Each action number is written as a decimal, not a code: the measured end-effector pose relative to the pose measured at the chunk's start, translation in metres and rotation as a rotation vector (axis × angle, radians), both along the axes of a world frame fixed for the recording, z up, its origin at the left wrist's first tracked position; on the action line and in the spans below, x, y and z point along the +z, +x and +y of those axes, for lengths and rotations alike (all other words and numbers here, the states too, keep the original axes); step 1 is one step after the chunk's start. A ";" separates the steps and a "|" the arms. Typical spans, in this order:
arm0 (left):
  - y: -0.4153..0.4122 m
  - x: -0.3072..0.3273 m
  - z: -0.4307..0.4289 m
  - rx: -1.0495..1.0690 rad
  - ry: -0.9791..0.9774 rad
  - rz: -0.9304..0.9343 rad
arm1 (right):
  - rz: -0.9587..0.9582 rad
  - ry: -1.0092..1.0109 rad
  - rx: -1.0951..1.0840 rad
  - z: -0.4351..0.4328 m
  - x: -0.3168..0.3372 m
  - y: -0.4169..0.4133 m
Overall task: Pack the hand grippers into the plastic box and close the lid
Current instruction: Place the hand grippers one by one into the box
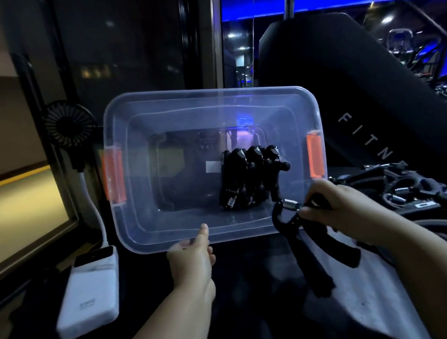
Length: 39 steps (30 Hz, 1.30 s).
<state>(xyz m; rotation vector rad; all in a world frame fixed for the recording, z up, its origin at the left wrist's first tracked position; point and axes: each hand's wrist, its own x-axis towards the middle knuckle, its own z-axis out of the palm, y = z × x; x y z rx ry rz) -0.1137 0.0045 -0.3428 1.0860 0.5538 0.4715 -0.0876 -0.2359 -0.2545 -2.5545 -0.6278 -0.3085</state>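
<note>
A clear plastic box with orange side latches stands open in front of me, with no lid on it. Three black hand grippers lie side by side in its right half. My left hand grips the box's near rim, thumb over the edge. My right hand holds another black hand gripper by its spring end, just outside the box's near right corner, handles pointing down toward me. The lid is not in view.
Several more black hand grippers lie heaped at the right. A white power bank lies at the near left, a small black fan behind it. A black padded seat back rises at the back right.
</note>
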 end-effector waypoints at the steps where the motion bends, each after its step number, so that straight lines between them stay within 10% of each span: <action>1: 0.000 0.000 0.002 0.007 0.005 0.000 | -0.020 0.057 -0.006 0.007 0.000 0.002; 19: -0.006 -0.006 0.020 -0.045 -0.125 -0.158 | -0.135 0.430 -0.221 0.128 0.024 0.056; 39: -0.007 -0.006 0.018 -0.071 -0.093 -0.136 | -0.190 -0.018 -0.159 0.176 0.003 0.102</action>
